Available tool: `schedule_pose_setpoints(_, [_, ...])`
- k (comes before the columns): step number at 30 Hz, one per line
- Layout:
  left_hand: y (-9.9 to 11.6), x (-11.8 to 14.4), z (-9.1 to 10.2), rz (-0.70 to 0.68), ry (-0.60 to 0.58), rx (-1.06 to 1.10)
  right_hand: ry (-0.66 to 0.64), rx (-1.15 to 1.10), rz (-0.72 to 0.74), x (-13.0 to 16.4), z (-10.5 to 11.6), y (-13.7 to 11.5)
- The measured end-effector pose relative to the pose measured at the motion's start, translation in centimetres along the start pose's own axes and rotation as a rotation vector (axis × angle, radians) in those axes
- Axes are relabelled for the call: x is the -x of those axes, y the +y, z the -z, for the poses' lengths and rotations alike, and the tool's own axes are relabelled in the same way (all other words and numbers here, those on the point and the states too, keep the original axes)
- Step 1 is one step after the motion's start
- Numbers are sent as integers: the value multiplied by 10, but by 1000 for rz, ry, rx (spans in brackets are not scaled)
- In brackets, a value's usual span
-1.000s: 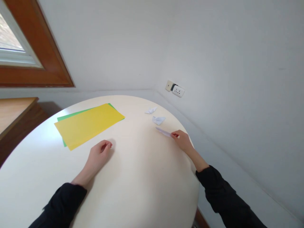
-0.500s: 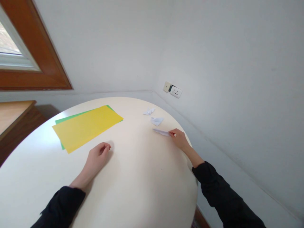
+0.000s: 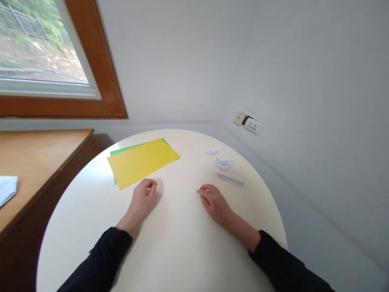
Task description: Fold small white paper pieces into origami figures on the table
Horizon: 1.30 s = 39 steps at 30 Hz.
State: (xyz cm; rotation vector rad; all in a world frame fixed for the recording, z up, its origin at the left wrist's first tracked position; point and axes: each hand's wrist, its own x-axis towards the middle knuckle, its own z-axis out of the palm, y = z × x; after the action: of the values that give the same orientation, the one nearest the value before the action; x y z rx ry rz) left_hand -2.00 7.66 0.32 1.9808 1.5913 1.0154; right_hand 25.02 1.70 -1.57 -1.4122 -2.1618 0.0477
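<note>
My left hand (image 3: 146, 194) rests on the round white table (image 3: 182, 243) with its fingers curled in, and nothing shows in it. Just beyond it lies a yellow sheet of paper (image 3: 142, 160), overlapping a green sheet (image 3: 126, 150) whose edges peek out. My right hand (image 3: 213, 199) is over the table's middle, fingers loosely stretched and holding nothing. To its right, apart from it, lies a narrow folded white paper strip (image 3: 231, 180). Behind the strip sit a folded white paper piece shaped like a boat (image 3: 224, 164) and a smaller winged paper fold (image 3: 213, 151).
A wooden desk (image 3: 39, 150) with a pale folded item (image 3: 7, 188) on it stands to the left. Beyond the table are white walls with a power socket (image 3: 253, 125). A wood-framed window (image 3: 112, 101) is at upper left.
My right hand has let go of the folded paper strip and moved left, toward the table's middle. The strip now lies on the table. The view has turned left.
</note>
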Motion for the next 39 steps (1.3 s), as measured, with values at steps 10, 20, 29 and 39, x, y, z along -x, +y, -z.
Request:
schedule_pose_setpoints(10, [-67, -25, 44, 355, 169, -600, -42, 30, -126, -127, -84, -51])
schedule_pose_setpoints(20, [-74, -35, 30, 333, 34, -680, 10, 135, -386, -194, -110, -15])
schedule_pose_setpoints(29, [-77, -35, 28, 308, -3, -729, -2, 79, -338, -186, -109, -20])
schedule_pose_setpoints(39, [-72, -34, 31, 247, -39, -791, 191, -401, -464, -170, -100, -24])
